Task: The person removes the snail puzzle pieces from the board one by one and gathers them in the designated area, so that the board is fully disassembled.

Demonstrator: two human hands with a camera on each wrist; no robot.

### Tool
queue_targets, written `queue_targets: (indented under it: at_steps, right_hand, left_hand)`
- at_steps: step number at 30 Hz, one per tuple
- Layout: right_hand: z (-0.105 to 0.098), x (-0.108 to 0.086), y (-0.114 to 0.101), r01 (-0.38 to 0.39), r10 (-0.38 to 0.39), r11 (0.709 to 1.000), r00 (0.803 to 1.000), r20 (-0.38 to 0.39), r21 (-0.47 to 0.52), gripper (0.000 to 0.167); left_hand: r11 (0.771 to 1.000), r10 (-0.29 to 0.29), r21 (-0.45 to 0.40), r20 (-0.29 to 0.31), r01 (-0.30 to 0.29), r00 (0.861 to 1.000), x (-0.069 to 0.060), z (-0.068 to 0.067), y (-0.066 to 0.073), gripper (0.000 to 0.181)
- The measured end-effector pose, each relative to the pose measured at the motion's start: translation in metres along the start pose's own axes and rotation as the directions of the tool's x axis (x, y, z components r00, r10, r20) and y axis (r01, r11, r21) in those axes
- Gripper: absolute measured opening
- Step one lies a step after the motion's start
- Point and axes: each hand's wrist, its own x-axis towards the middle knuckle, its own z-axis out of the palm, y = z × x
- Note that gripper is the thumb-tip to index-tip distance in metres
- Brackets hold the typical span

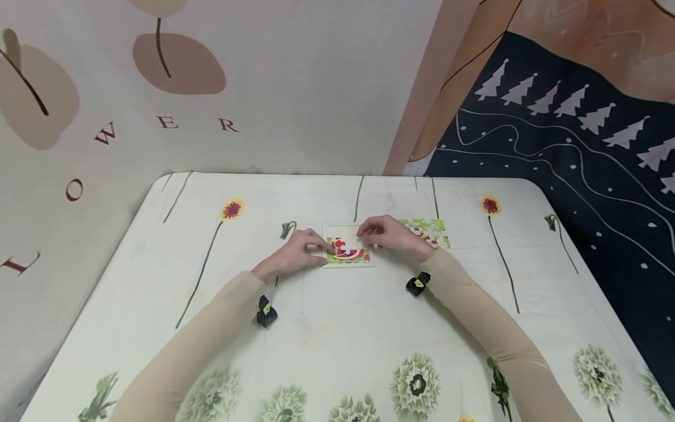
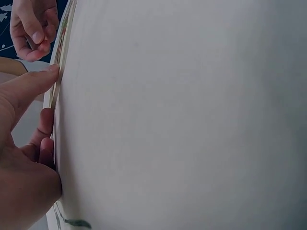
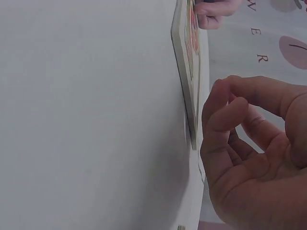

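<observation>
A small jigsaw board (image 1: 343, 228) with a pale border lies flat on the table. Its lower part shows a red, purple and green picture; the upper part is plain and pale. My left hand (image 1: 296, 253) is at its left side, with the index finger resting on the picture and the thumb by the edge. Over the board's upper right hovers my right hand (image 1: 390, 232), fingers bent and thumb meeting the index finger (image 3: 216, 103). Whether a small piece is between those tips cannot be made out. The board (image 3: 184, 72) appears nearly edge-on in the right wrist view.
A green, white and red patterned patch (image 1: 439, 227), apparently puzzle pieces, lies right of the board, partly behind my right wrist. The floral cloth (image 1: 337, 328) covers the table. A printed wall hanging (image 1: 316, 88) rises behind the far edge. Each forearm bears a black wrist device (image 1: 418, 283).
</observation>
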Motion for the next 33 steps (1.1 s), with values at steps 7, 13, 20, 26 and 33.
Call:
queue_targets:
  at_steps: [7, 13, 20, 26, 33]
  right_hand:
    - [0.012, 0.010, -0.003, 0.009, -0.009, 1.000, 0.999, 0.036, -0.012, 0.016]
    - [0.020, 0.019, -0.012, -0.014, 0.016, 0.999, 0.999, 0.036, -0.044, 0.019]
    - [0.025, 0.027, -0.016, -0.028, 0.031, 0.994, 0.999, 0.029, -0.102, 0.026]
    - [0.028, 0.028, -0.017, -0.046, 0.052, 0.991, 0.998, 0.042, -0.124, 0.029]
    - [0.030, 0.027, -0.016, -0.030, 0.034, 0.994, 0.999, 0.035, -0.107, 0.028]
  left_hand:
    - [1.000, -0.008, -0.010, 0.017, 0.008, 1.000, 0.000, 0.000, 0.001, 0.022]
    - [1.000, -0.009, 0.027, 0.014, 0.009, 1.000, 0.001, -0.001, 0.001, 0.024]
    - [0.999, -0.008, 0.039, 0.018, 0.008, 1.000, 0.000, -0.002, 0.002, 0.024]
    - [0.999, -0.017, 0.046, 0.027, 0.016, 0.999, 0.000, -0.002, 0.003, 0.024]
    - [0.999, -0.017, 0.049, 0.029, 0.015, 0.999, 0.001, -0.003, 0.003, 0.024]
